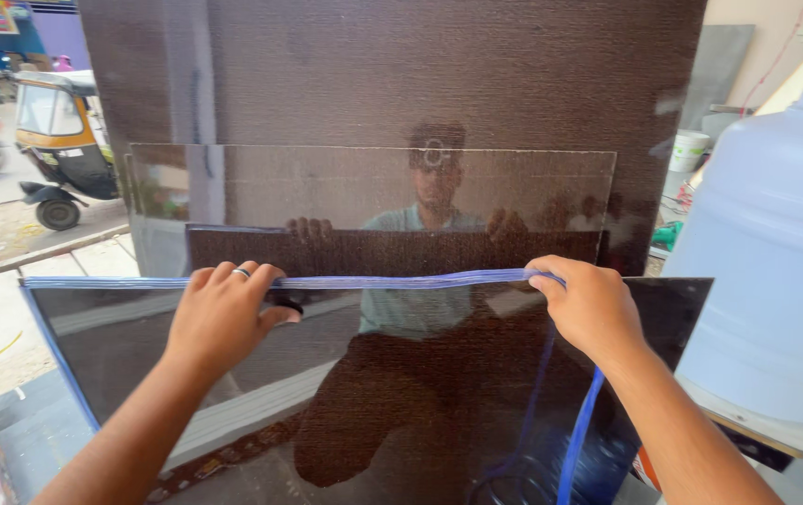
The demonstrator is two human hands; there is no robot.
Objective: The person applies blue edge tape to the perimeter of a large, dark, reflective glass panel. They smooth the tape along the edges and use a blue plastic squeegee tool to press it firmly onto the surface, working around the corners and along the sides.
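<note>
A large dark glass pane [401,374] stands upright in front of me, and it reflects a crouching person. A blue rubber strip [401,279] runs along its top edge and down its left side; a loose length [577,440] hangs at the right. My left hand [224,313], with a ring on one finger, grips the top edge over the strip. My right hand [588,304] presses the strip onto the top edge farther right. Behind stand a smaller clear glass sheet [373,187] and a narrow dark one [392,251].
A tall brown textured panel [392,75] rises behind the glass. A big white plastic tank [775,252] stands close on the right, with a white bucket [688,150] beyond it. At the left an open street shows a yellow three-wheeler [56,140] and parked motorbikes.
</note>
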